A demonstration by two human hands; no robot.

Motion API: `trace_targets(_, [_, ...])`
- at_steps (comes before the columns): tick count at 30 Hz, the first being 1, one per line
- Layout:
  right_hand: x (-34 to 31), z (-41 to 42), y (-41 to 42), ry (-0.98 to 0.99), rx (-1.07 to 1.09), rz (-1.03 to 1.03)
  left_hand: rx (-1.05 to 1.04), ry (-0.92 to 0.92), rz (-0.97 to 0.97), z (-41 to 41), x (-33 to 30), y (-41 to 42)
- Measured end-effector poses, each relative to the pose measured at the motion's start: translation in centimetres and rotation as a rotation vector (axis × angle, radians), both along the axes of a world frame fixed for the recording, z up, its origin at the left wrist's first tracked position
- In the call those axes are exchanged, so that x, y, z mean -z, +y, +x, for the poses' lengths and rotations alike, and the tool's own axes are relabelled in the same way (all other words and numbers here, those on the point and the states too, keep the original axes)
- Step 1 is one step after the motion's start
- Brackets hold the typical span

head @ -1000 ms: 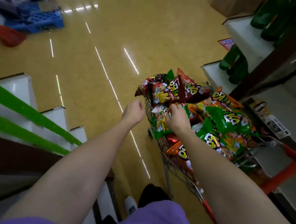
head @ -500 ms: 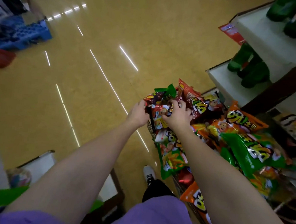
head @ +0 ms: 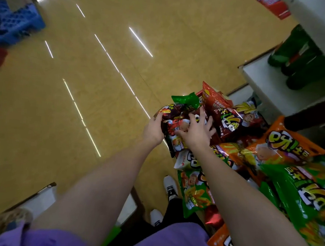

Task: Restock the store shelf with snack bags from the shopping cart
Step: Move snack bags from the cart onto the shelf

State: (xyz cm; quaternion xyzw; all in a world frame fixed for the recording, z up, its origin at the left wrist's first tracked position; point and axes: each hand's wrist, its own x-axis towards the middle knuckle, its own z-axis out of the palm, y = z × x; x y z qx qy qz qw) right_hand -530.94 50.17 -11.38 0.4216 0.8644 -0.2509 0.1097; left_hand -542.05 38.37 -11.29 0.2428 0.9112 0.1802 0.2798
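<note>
A heap of snack bags in red, orange and green fills the shopping cart at the right; the cart itself is hidden under them. My left hand (head: 154,129) grips the left edge of a dark red snack bag (head: 172,116) at the near-left top of the heap. My right hand (head: 196,130) lies on the same bag with fingers spread, pressing on its front. A larger red bag (head: 227,117) lies just behind it, an orange bag (head: 289,145) to the right, and green bags (head: 310,192) nearer me.
White store shelves (head: 272,86) with dark green packs (head: 304,61) stand at the right. Another white shelf edge (head: 43,199) is at the lower left. A blue crate (head: 12,26) lies far left on the yellow floor. My white shoes (head: 169,186) stand beside the cart.
Both hands have moved forward onto the dark red bag at the heap's near-left top; my left hand, free before, now grips its edge. The view has tilted down and nearer.
</note>
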Motion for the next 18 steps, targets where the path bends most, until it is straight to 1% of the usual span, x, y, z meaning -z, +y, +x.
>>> trace_targets(3, [-0.6,0.1,0.2,0.030,-0.031,-0.057,-0.027,0.016,0.008,0.5,-1.9,-0.8])
trace_targets(7, [-2.0,1.8,-0.1,0.091,-0.096,-0.084,-0.154,-0.004,0.029,1.7,-4.2,-3.1])
trace_targets(10, [-3.6,3.5,-1.8,0.247,-0.181,-0.072,-0.278,-0.013,0.097,3.6,-6.5,-6.2])
trace_targets(13, [-6.0,5.2,-5.2,0.376,-0.300,-0.114,-0.443,-0.037,0.164,6.2,-7.9,-10.4])
trace_targets(15, [-7.8,6.4,-8.2,0.433,-0.350,-0.124,-0.626,-0.128,0.280,8.8,-8.7,-13.6])
trace_targets(17, [-9.6,8.1,-11.7,0.468,-0.375,-0.144,-0.831,-0.284,0.442,11.7,-9.4,-17.3])
trace_targets(18, [-10.5,9.1,-13.4,0.478,-0.375,-0.168,-0.899,-0.354,0.515,13.2,-9.7,-19.3])
